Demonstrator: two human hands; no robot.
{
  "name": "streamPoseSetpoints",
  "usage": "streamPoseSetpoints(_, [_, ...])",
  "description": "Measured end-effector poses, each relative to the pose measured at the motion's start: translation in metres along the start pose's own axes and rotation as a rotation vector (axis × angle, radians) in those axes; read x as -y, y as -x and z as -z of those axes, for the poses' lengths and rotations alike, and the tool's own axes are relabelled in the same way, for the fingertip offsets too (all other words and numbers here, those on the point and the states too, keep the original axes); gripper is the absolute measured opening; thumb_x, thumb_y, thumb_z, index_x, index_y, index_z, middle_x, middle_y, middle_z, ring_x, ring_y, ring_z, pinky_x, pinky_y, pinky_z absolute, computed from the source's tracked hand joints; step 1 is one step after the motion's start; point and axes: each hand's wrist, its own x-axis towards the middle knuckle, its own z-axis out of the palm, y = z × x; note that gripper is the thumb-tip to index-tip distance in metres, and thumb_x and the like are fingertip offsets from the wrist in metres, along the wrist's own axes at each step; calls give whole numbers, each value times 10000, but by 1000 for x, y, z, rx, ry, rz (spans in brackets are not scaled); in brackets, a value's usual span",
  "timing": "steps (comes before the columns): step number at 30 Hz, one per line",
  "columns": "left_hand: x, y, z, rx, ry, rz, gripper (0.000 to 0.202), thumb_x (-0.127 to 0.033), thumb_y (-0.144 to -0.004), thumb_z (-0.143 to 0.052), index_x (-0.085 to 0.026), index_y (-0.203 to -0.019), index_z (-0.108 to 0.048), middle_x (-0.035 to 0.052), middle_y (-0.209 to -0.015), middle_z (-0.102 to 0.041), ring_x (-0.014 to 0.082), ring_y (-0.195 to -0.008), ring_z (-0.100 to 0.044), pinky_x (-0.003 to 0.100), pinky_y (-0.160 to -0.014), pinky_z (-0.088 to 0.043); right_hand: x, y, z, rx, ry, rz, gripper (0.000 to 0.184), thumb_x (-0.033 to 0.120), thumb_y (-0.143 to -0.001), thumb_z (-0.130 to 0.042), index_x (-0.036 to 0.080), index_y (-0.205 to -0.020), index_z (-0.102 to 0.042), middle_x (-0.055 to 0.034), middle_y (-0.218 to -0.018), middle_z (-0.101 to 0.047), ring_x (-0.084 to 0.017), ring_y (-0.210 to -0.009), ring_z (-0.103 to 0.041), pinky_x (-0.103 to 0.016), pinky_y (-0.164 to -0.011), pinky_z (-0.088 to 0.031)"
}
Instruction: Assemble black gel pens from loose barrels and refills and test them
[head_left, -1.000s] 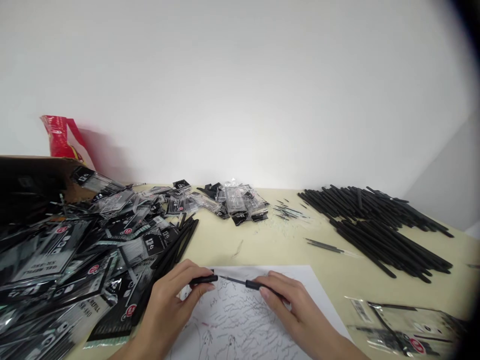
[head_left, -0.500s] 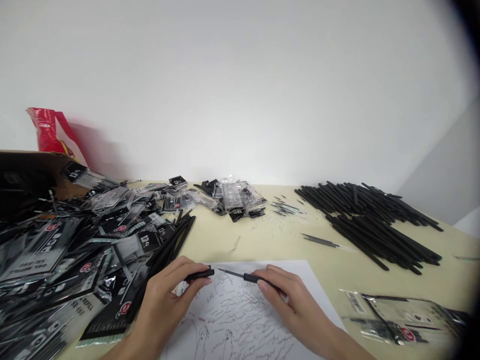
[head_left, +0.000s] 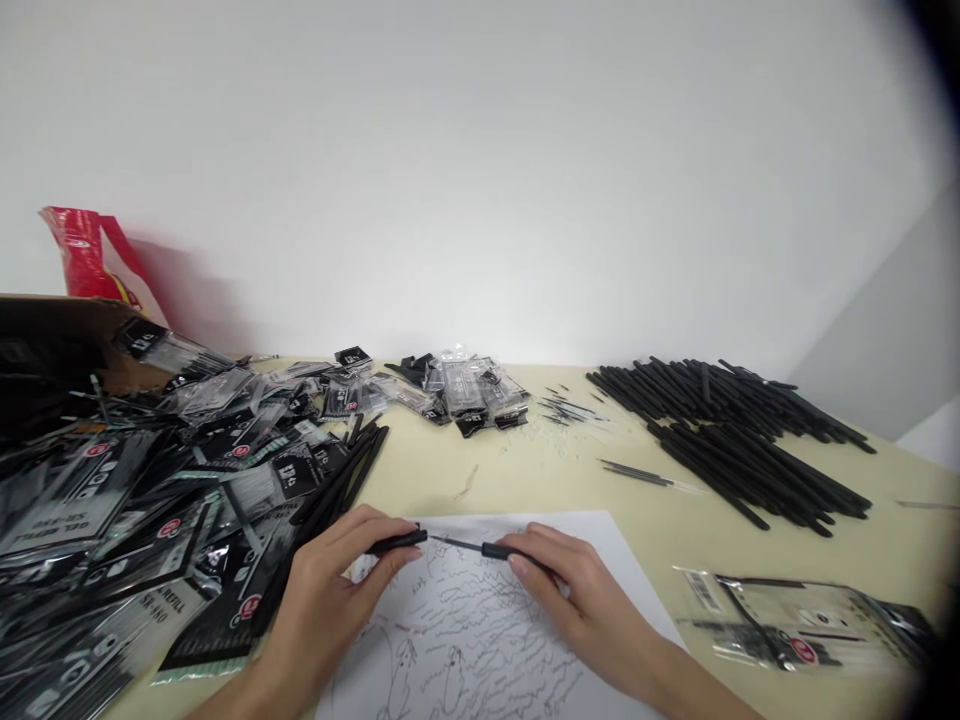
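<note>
Between thumb and fingers, my left hand (head_left: 341,580) pinches a black pen cap (head_left: 397,541), its end facing right. Opposite it, my right hand (head_left: 566,585) grips a black pen (head_left: 496,551) with a thin refill (head_left: 456,543) sticking out to the left. The refill's tip is at the mouth of the cap; whether it is inside I cannot tell. Under both hands lies a white sheet of paper (head_left: 480,640) covered with scribbled lines. The far ends of both held pieces are hidden by the fingers.
Bagged refills (head_left: 82,500) are heaped at the left before a cardboard box (head_left: 90,335) and a red bag (head_left: 90,250). More packets (head_left: 469,390) lie at the back. Black pens (head_left: 750,475) are piled at the right, near loose refills (head_left: 637,472) and a clear packet (head_left: 817,625).
The gap between the pen and the cap has closed: the refill tip now reaches the cap's mouth. My right hand has shifted slightly left, and the view has moved a little.
</note>
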Motion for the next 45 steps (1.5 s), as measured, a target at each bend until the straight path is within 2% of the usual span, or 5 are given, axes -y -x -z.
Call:
streamPoseSetpoints(11, [1,0,-2,56,-26,-174,134,-125,-774,-596,-183,-879,-656,25,-750,-624,122,-678,-600,190,-619,-489,-3,5,-6,-18,132,95,259,233,-929,-366,197,-1112,-546,-52,-821,-539,-167,-750,-531,-271,-650,-448])
streamPoseSetpoints(20, [2,1,-2,99,-21,-123,108,-161,-769,-611,-181,-864,-658,28,-730,-638,131,-671,-604,198,-608,-495,-6,7,-10,-39,167,189,305,177,-919,-366,199,-1194,-494,-76,-876,-535,-173,-784,-522,-280,-666,-483])
streamPoseSetpoints(30, [0,1,-5,117,4,-204,121,-110,-749,-625,-180,-843,-655,18,-700,-638,128,-644,-590,214,-609,-485,-9,6,-13,-155,243,308,336,99,-892,-381,214,-1167,-535,-59,-804,-554,-150,-679,-485,-259,-596,-433])
streamPoseSetpoints(37, [-5,4,-8,113,-17,-233,112,-140,-749,-642,-184,-851,-643,15,-697,-644,138,-645,-586,233,-615,-483,-3,11,-19,-92,254,333,431,53,-869,-342,181,-1277,-397,-90,-919,-547,-186,-768,-473,-329,-685,-462])
streamPoseSetpoints(45, [-7,8,-10,158,3,-233,149,-125,-756,-638,-189,-889,-621,3,-711,-664,136,-658,-590,234,-627,-488,0,11,-25,-72,61,237,134,130,-908,-379,187,-973,-481,-48,-823,-561,-171,-771,-515,-282,-663,-468])
